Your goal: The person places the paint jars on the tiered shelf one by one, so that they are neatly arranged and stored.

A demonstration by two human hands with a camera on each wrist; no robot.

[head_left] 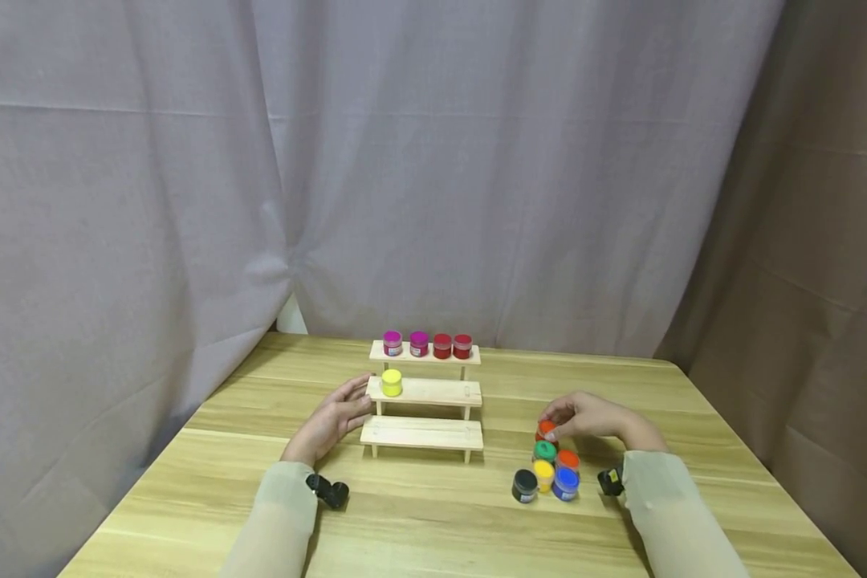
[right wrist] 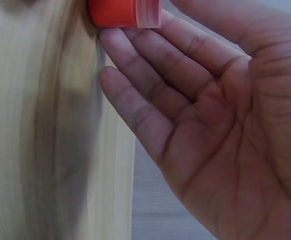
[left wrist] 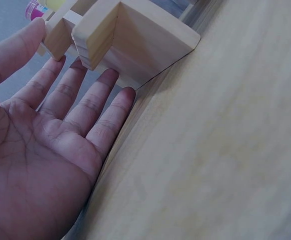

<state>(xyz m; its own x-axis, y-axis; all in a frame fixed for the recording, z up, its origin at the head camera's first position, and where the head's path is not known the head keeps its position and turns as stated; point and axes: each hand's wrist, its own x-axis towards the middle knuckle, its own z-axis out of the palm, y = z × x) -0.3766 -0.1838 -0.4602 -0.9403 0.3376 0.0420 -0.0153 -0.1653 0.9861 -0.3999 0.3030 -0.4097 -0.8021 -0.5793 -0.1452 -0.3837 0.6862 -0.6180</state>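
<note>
My right hand (head_left: 585, 416) pinches an orange paint jar (head_left: 547, 429) between thumb and fingertips; in the right wrist view the jar (right wrist: 123, 12) is cut off by the top edge. Just in front of it stand a green jar (head_left: 545, 452), a second orange jar (head_left: 567, 460), and yellow, blue and black ones. My left hand (head_left: 332, 415), fingers extended, rests at the left end of the three-step wooden rack (head_left: 433, 392). In the left wrist view its fingertips (left wrist: 128, 95) meet the rack's wooden end (left wrist: 145, 40).
Two magenta jars (head_left: 419, 344) and two red jars (head_left: 452, 346) line the top step. A bright yellow jar (head_left: 392, 383) sits at the left of the middle step. Grey curtain (head_left: 477, 177) hangs behind the wooden table (head_left: 419, 522).
</note>
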